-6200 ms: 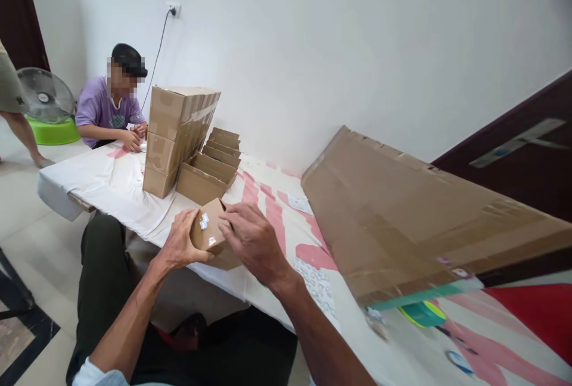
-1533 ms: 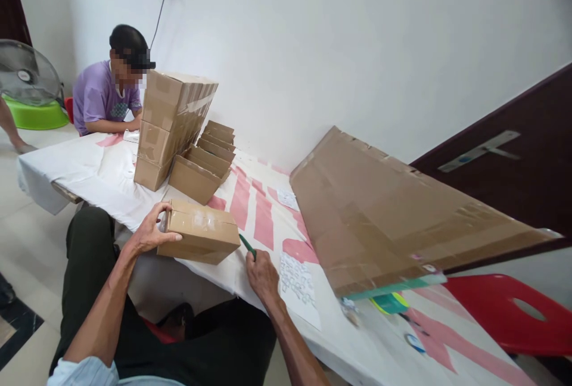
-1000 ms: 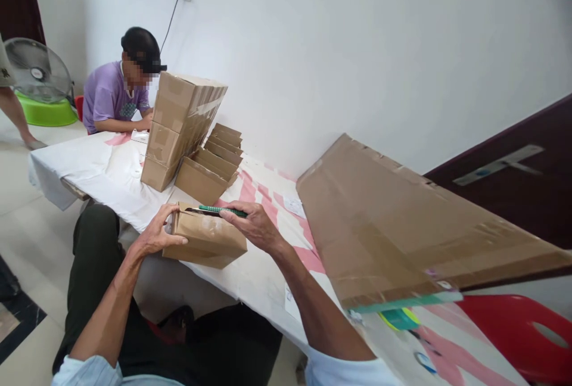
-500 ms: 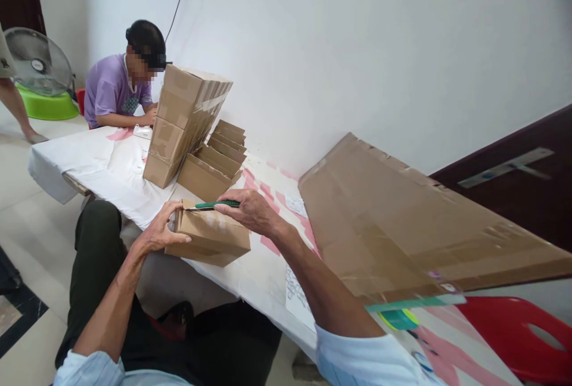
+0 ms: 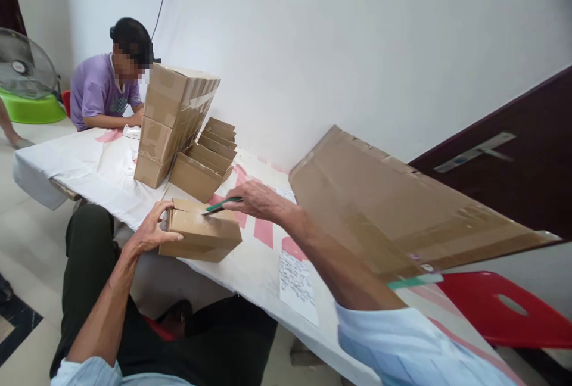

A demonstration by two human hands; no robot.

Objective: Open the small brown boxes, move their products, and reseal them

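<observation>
- The right hand (image 5: 254,198) has its grip closed around a green cutter (image 5: 218,206), just above the middle of the frame's lower half.
- The cutter points to the lower left; its long axis slopes down from the fingers, and the tip is at the taped top of the cardboard box (image 5: 201,240).
- The left hand (image 5: 152,232) has its grip spread wide, thumb and fingers holding the left end of this box.
- The box lies left of the frame's centre, at the near edge of the surface (image 5: 241,270); its long axis goes from left to right, sinking a little to the right.
- Just behind it stand open cartons (image 5: 196,177), and beside them the tall box stack (image 5: 156,127), so room there is narrow.
- To the right, the surface is more free, until the large cardboard sheet (image 5: 388,213).
- On this part lies a paper (image 5: 297,288) with dark marks, too small for reading.
</observation>
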